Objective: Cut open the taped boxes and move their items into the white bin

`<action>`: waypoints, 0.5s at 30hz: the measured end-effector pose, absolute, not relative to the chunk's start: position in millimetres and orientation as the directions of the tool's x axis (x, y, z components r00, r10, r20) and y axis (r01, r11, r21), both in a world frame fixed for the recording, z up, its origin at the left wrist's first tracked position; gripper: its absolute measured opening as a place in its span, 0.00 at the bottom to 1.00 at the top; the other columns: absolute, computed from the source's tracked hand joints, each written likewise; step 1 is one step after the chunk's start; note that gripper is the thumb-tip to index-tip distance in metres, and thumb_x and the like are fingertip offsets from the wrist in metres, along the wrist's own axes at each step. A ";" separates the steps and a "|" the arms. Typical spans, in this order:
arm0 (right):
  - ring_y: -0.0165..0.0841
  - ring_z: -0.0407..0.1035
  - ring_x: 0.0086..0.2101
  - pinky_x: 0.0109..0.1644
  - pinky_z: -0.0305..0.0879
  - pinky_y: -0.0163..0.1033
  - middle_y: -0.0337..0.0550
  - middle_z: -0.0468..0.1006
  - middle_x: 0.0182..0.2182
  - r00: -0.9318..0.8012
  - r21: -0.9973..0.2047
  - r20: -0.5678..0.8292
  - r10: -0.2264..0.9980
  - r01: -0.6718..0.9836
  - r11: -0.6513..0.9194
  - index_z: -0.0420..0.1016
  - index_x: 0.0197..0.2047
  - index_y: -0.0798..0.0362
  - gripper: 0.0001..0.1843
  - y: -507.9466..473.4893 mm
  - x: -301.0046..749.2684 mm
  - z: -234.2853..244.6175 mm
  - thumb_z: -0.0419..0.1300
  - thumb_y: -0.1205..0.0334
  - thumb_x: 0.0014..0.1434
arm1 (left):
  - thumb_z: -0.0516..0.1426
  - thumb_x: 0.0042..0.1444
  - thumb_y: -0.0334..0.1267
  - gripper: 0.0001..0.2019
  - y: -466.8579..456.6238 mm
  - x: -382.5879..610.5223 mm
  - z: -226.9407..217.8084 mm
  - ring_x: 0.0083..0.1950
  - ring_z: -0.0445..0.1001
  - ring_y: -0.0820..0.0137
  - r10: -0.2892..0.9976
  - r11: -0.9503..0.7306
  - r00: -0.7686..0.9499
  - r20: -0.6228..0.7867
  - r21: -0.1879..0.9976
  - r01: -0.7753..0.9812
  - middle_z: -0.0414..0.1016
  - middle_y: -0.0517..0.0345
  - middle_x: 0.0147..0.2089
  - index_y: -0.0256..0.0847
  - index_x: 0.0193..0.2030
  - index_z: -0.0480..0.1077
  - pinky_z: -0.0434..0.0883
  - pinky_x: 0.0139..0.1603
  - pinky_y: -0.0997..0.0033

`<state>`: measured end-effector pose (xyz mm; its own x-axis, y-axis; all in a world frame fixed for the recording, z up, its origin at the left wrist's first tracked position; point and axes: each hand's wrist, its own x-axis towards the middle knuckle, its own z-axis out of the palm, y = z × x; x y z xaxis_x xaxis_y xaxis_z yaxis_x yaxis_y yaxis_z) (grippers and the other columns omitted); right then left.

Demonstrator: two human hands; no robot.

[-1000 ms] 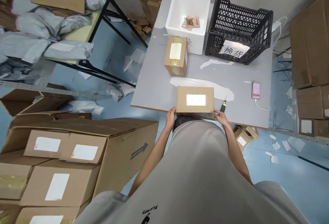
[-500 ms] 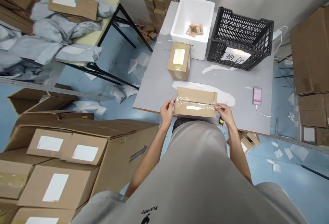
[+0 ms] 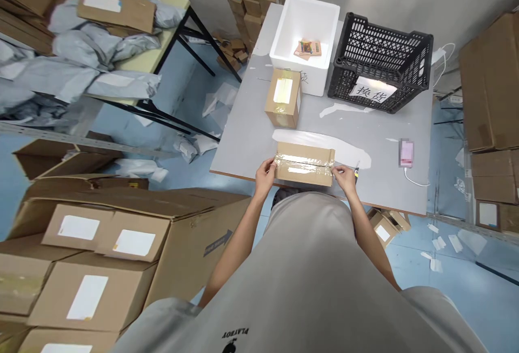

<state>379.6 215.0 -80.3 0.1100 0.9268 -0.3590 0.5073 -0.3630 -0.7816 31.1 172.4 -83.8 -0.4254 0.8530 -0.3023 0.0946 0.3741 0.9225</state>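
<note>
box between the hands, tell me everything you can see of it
The brown cardboard box appears to rest on the gray table, long side roughly along the front edge. Shiny clear tape runs lengthwise along its top seam; a white patch there may be label or glare. It looks closed. The left hand touches one end, the right hand the other.

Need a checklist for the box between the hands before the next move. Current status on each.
1. Left hand at box: ok, fingers at its left end.
2. Right hand at box: ok, fingers at its right end.
3. Taped seam facing up: ok, shiny tape runs along it.
4. Knife well clear of the right hand: not ok, it lies close beside it, partly hidden.
5. Box fully supported by table: cannot tell, it sits at the front edge.
6. Phone clear of box: ok, well apart.
</note>
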 end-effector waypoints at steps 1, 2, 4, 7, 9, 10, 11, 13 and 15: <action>0.46 0.82 0.37 0.50 0.77 0.48 0.52 0.92 0.45 0.097 -0.795 -0.369 0.924 0.482 -0.368 0.89 0.40 0.49 0.24 214.8 382.7 -81.8 0.66 0.36 0.61 | 0.61 0.70 0.47 0.20 174.0 29.1 -86.8 0.71 0.81 0.52 0.844 0.384 -0.435 -0.314 0.920 0.080 0.85 0.42 0.66 0.38 0.60 0.82 0.75 0.77 0.53; 0.45 0.81 0.36 0.50 0.77 0.48 0.52 0.92 0.47 0.086 -0.806 -0.383 0.920 0.456 -0.378 0.89 0.41 0.50 0.27 213.0 386.5 -84.0 0.64 0.34 0.62 | 0.60 0.70 0.48 0.20 175.3 26.8 -90.3 0.71 0.81 0.53 0.825 0.409 -0.449 -0.344 0.911 0.055 0.85 0.41 0.67 0.38 0.59 0.82 0.75 0.76 0.53; 0.42 0.80 0.34 0.49 0.78 0.47 0.54 0.92 0.49 0.080 -0.804 -0.423 0.903 0.425 -0.415 0.89 0.44 0.51 0.31 205.2 394.4 -89.9 0.60 0.32 0.64 | 0.57 0.71 0.48 0.21 176.5 21.6 -98.4 0.70 0.82 0.53 0.766 0.489 -0.475 -0.434 0.872 -0.009 0.84 0.40 0.68 0.38 0.59 0.82 0.77 0.74 0.51; 0.40 0.78 0.31 0.47 0.79 0.48 0.55 0.92 0.46 0.093 -0.756 -0.491 0.866 0.448 -0.477 0.90 0.45 0.54 0.30 187.1 400.9 -99.7 0.63 0.35 0.62 | 0.58 0.68 0.45 0.19 172.6 16.2 -110.2 0.66 0.85 0.53 0.697 0.585 -0.478 -0.535 0.809 -0.053 0.86 0.39 0.66 0.37 0.58 0.82 0.79 0.73 0.47; 0.39 0.76 0.29 0.45 0.79 0.48 0.54 0.92 0.40 0.083 -0.731 -0.527 0.846 0.463 -0.501 0.91 0.44 0.55 0.26 175.2 398.8 -104.5 0.67 0.40 0.58 | 0.62 0.61 0.40 0.16 166.8 15.6 -115.5 0.63 0.86 0.51 0.694 0.612 -0.451 -0.561 0.790 -0.040 0.89 0.40 0.59 0.38 0.53 0.83 0.79 0.72 0.43; 0.39 0.76 0.28 0.44 0.79 0.48 0.53 0.91 0.38 0.072 -0.725 -0.541 0.838 0.465 -0.508 0.91 0.43 0.55 0.25 170.2 396.0 -106.1 0.68 0.42 0.56 | 0.64 0.57 0.37 0.15 163.7 16.0 -117.2 0.62 0.86 0.50 0.699 0.621 -0.430 -0.571 0.783 -0.031 0.90 0.41 0.55 0.38 0.50 0.84 0.79 0.72 0.43; 0.39 0.75 0.28 0.43 0.79 0.47 0.51 0.91 0.37 0.060 -0.722 -0.551 0.832 0.466 -0.511 0.91 0.42 0.55 0.24 166.1 392.3 -106.9 0.68 0.43 0.54 | 0.65 0.53 0.35 0.14 160.7 16.6 -118.2 0.61 0.87 0.49 0.706 0.628 -0.406 -0.580 0.778 -0.021 0.91 0.43 0.53 0.39 0.48 0.84 0.79 0.71 0.42; 0.37 0.75 0.28 0.42 0.78 0.46 0.47 0.90 0.37 0.039 -0.723 -0.560 0.827 0.464 -0.512 0.91 0.41 0.54 0.24 160.6 384.4 -106.1 0.69 0.43 0.53 | 0.66 0.49 0.33 0.14 156.2 17.1 -118.4 0.60 0.87 0.47 0.722 0.635 -0.361 -0.591 0.773 0.005 0.92 0.46 0.49 0.40 0.44 0.84 0.80 0.70 0.41; 0.36 0.74 0.29 0.42 0.78 0.45 0.46 0.90 0.40 0.031 -0.730 -0.554 0.832 0.463 -0.503 0.91 0.39 0.52 0.24 158.3 377.8 -101.5 0.70 0.40 0.52 | 0.66 0.46 0.32 0.14 154.6 15.5 -116.8 0.60 0.86 0.46 0.738 0.634 -0.327 -0.591 0.773 0.034 0.92 0.48 0.47 0.41 0.42 0.84 0.80 0.70 0.41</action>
<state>377.8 158.3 -101.5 0.0308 0.8318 -0.5542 0.4629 -0.5033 -0.7297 15.5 154.6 -116.8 -0.3275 0.7376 -0.5905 0.0337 0.6337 0.7728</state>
